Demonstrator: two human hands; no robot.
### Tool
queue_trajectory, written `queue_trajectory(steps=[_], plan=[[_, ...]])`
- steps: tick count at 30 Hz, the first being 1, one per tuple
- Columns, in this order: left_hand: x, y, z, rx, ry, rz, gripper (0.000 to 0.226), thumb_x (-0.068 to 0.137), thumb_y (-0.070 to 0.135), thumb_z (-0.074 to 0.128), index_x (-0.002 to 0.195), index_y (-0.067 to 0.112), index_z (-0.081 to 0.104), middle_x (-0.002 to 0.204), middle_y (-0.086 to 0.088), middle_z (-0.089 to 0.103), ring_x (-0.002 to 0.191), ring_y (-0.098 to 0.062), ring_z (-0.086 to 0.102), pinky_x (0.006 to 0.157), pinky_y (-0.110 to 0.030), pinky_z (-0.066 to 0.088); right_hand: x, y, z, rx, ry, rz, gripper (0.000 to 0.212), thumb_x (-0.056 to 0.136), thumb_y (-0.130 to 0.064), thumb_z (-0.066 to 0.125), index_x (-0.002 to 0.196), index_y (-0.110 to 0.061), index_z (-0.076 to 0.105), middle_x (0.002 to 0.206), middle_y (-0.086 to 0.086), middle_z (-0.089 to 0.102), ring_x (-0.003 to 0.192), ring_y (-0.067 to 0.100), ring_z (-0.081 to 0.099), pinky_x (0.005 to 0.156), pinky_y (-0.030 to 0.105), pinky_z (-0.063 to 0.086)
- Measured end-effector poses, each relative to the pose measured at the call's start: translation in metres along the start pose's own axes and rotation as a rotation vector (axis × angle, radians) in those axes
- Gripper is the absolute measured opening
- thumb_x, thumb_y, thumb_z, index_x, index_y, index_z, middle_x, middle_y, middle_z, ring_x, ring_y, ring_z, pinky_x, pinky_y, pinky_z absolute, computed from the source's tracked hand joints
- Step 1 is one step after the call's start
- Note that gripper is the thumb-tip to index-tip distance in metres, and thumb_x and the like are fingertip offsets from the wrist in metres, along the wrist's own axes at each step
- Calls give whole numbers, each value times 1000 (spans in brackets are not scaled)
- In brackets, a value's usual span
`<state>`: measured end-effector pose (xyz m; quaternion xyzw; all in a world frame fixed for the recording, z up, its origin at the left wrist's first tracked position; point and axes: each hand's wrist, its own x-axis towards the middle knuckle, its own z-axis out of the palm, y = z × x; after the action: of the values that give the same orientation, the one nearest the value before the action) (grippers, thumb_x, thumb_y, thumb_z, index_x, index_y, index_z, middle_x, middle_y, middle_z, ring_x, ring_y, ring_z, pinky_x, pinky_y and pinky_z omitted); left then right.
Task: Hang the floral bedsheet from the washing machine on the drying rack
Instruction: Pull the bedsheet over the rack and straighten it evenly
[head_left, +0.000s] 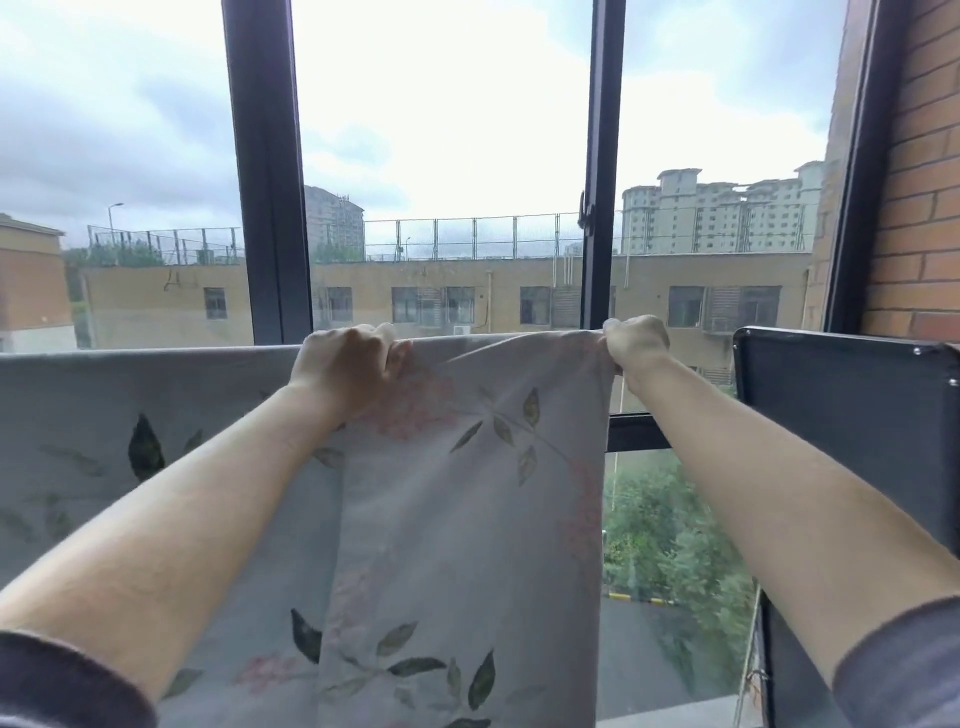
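The left grip (345, 364) and right grip (636, 345) each curl tight round the top edge of the sheet (467, 519). The right lies at three o'clock of the left.

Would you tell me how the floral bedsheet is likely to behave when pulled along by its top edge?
Probably floppy: the floral bedsheet hangs in soft folds below the left hand and right hand. Likely to bunch rather than slide evenly, since creases gather at both grips.
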<state>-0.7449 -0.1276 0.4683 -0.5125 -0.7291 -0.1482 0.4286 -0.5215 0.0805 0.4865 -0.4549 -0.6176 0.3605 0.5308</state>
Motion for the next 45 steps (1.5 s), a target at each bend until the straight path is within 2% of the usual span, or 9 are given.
queue_trajectory(steps=[6, 10, 16, 19, 22, 28, 34, 39, 45], plan=[[9, 4, 5, -1, -26, -8, 45, 101, 44, 23, 98, 14, 56, 92, -7, 67, 82, -27, 63, 65, -32, 35, -6, 8, -2, 56, -251, 133, 33, 77, -26, 55, 104, -7, 62, 92, 10, 63, 78, 26, 58, 74, 38, 52], [9, 5, 3, -7, -9, 5, 45, 101, 43, 24, 102, 14, 58, 93, -8, 68, 83, -28, 64, 65, -32, 36, -9, -1, -3, 107, -241, 120, 17, 85, -5, 64, 99, -14, 61, 89, 5, 64, 69, 11, 56, 61, 23, 48], [-6, -19, 2, -1, 31, 3, 39, 100, 45, 22, 84, 18, 45, 80, -9, 66, 72, -29, 62, 63, -33, 39, -8, 11, 0, 46, -291, 108, 6, 92, -5, 58, 90, -10, 60, 77, 1, 58, 72, 13, 56, 54, 20, 51], [-13, -28, 1, 11, 28, -6, 46, 100, 47, 22, 87, 14, 51, 80, -9, 66, 72, -30, 62, 63, -33, 37, -8, 17, 7, -73, -177, -11, 12, 91, -14, 59, 80, -16, 61, 94, 4, 65, 88, 19, 57, 77, 28, 51], [-22, -42, -4, 24, 18, -23, 47, 100, 46, 22, 88, 13, 53, 82, -9, 66, 74, -30, 62, 64, -33, 36, -2, 10, 2, -139, 16, -96, 13, 92, -16, 57, 90, -19, 69, 104, 3, 68, 87, 17, 55, 76, 23, 45], [-35, -62, -10, 59, -11, -55, 47, 99, 45, 21, 89, 12, 53, 84, -11, 64, 74, -28, 59, 78, -39, 43, -16, 19, 14, -506, -108, -231, 24, 93, -28, 48, 102, -19, 68, 122, 11, 60, 110, 30, 53, 95, 34, 42], [-58, -87, -9, 93, -98, -76, 43, 97, 43, 33, 130, 17, 43, 119, -9, 55, 110, -30, 51, 101, -51, 31, -69, -1, 59, -653, -104, -627, 38, 99, -34, 32, 123, -15, 55, 129, 13, 52, 122, 32, 45, 111, 54, 20], [-100, -142, -28, 130, -105, -192, 50, 96, 38, 38, 141, 17, 33, 135, -11, 46, 126, -32, 40, 111, -55, 21, -128, -30, 116, -739, -220, -920, 36, 97, -34, 41, 126, -14, 50, 127, 11, 53, 125, 32, 43, 113, 58, 12], [-167, -240, -69, 197, -130, -347, 57, 91, 27, 46, 144, 16, 32, 143, -11, 39, 132, -31, 33, 113, -55, 16, -217, -76, 206, -704, -240, -1131, 36, 96, -38, 39, 119, -12, 51, 114, 12, 58, 109, 33, 51, 101, 49, 30]])
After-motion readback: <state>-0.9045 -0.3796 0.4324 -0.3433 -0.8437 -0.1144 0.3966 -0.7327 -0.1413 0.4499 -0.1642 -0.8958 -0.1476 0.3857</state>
